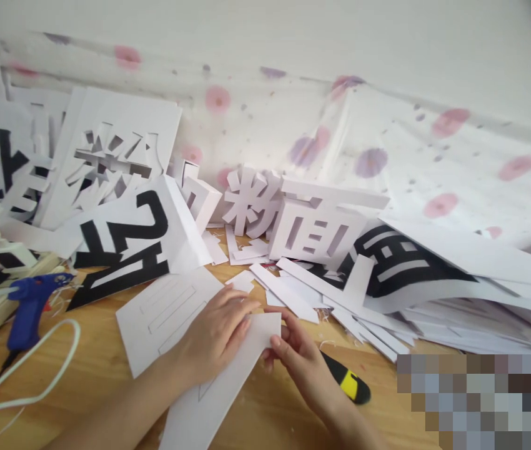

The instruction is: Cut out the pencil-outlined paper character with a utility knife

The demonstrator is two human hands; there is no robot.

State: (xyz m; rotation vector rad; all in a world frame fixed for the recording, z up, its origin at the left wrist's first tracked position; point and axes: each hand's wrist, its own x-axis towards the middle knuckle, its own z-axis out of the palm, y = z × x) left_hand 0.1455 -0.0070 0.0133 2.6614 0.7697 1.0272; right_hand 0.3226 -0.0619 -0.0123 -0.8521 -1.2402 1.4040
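Note:
A white foam board piece (228,381), with pencil outlines drawn on it, slants up from the bottom edge. My left hand (213,334) lies over its upper left part, thumb on the face and fingers bent over the top. At the upper right corner my right hand (296,347) pinches the edge, thumb in front and fingers behind. Under my left hand and forearm is another white board (141,319) with drawn rectangles. A black and yellow tool handle (350,380) lies beside my right wrist; the rest is hidden.
A blue glue gun (29,312) and a looped white cord (71,356) are at left. White three-dimensional characters (310,234) stand at the back. Cut strips (288,294) lie before them. Printed black character sheets (127,240) and cut-out boards (153,119) lean nearby. A pixelated patch covers the lower right.

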